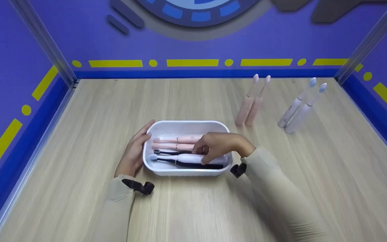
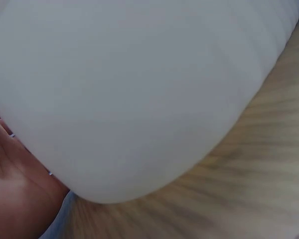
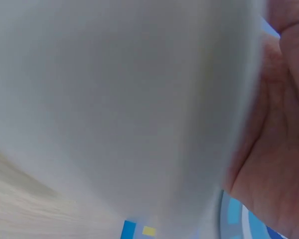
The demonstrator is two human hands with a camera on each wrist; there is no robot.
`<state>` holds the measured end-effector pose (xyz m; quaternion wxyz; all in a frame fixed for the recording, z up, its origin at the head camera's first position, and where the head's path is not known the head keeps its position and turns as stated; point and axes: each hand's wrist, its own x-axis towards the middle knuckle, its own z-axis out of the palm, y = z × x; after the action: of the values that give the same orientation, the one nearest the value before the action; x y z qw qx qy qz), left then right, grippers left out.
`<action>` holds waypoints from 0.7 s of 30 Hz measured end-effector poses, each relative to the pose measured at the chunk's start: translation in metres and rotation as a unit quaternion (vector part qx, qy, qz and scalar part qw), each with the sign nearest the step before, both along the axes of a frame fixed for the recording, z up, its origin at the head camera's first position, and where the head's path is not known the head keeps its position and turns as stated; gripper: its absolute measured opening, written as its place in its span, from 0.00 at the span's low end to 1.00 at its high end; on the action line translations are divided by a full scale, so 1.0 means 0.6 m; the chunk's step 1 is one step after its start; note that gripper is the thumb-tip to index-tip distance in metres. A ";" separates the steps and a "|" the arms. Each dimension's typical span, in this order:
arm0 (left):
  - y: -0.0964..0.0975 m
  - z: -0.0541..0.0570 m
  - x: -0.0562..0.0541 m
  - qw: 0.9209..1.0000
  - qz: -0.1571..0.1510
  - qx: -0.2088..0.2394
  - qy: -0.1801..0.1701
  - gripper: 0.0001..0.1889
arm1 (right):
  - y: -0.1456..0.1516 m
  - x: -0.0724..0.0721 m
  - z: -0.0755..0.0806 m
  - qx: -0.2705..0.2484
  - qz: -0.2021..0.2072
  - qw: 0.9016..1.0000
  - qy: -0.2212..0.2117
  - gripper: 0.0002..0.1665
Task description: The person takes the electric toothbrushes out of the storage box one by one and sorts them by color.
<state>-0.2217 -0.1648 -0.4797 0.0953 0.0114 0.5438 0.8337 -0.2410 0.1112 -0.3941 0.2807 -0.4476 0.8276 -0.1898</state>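
Observation:
A white plastic bin (image 1: 186,172) stands on the table, its wall filling much of both wrist views. My left hand (image 1: 133,153) grips its left end, thumb at the rim and fingers along the outside. Inside lie two pink electric toothbrushes (image 1: 168,140), two black ones (image 1: 183,164) and a white electric toothbrush (image 1: 183,158), heads to the left. Reaching over the bin's right end, my right hand (image 1: 218,146) pinches the white toothbrush's handle, thumb on the near side and curled fingers on the far side. Its palm covers the right ends of the pink handles.
Two pink electric toothbrushes (image 1: 250,107) stand upright side by side behind the bin to the right. Farther right, two white ones with bluish heads (image 1: 296,112) stand upright. Blue-purple panels (image 1: 193,50) wall the wooden table (image 1: 113,101) at the back and sides.

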 end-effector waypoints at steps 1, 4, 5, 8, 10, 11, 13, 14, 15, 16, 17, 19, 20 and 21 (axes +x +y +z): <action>0.000 0.000 0.000 1.000 0.001 0.000 -0.001 0.27 | 0.001 0.000 0.000 -0.002 -0.002 1.000 -0.002 0.18; 0.000 0.000 -0.001 1.000 0.002 -0.002 -0.001 0.27 | 0.004 -0.001 0.000 -0.007 -0.008 1.000 -0.008 0.18; 0.000 0.000 -0.001 1.000 0.003 -0.002 -0.001 0.27 | 0.005 -0.001 0.000 -0.010 -0.011 1.000 -0.010 0.18; 0.000 0.000 -0.001 1.000 0.006 -0.001 0.000 0.27 | 0.009 -0.001 0.000 -0.020 -0.020 0.999 -0.018 0.18; 0.000 -0.001 -0.001 1.000 0.008 0.001 0.000 0.27 | 0.012 -0.001 0.001 -0.027 -0.025 0.999 -0.019 0.18; 0.000 -0.001 -0.002 1.000 0.006 0.002 0.002 0.27 | 0.013 -0.001 0.001 -0.030 -0.029 0.999 -0.020 0.18; 0.001 -0.001 -0.002 1.000 0.005 0.004 0.003 0.27 | 0.016 0.000 0.002 -0.034 -0.039 0.998 -0.022 0.18; 0.001 -0.001 -0.003 1.000 0.006 0.005 0.002 0.27 | 0.017 0.000 0.002 -0.036 -0.044 0.998 -0.024 0.18; 0.001 -0.001 -0.003 1.000 0.006 0.006 0.002 0.27 | 0.018 0.000 0.002 -0.039 -0.049 0.998 -0.025 0.18; 0.001 -0.001 -0.003 1.000 0.006 0.007 0.002 0.27 | 0.020 0.000 0.002 -0.041 -0.053 0.997 -0.027 0.18; 0.002 -0.001 -0.003 1.000 0.006 0.007 0.003 0.27 | 0.021 0.000 0.002 -0.044 -0.058 0.997 -0.028 0.18; 0.002 -0.001 -0.003 1.000 0.006 0.007 0.004 0.27 | 0.024 0.000 0.002 -0.055 -0.061 0.996 -0.030 0.18; 0.001 -0.001 -0.003 1.000 0.007 0.007 0.000 0.27 | 0.026 0.000 0.003 -0.062 -0.062 0.996 -0.032 0.19; 0.001 0.000 -0.002 1.000 0.005 0.008 -0.001 0.27 | 0.028 0.000 0.003 -0.069 -0.062 0.995 -0.031 0.19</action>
<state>-0.2227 -0.1641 -0.4798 0.0917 0.0083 0.5368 0.8387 -0.2409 0.1280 -0.3923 0.2627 -0.4077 0.8294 -0.2773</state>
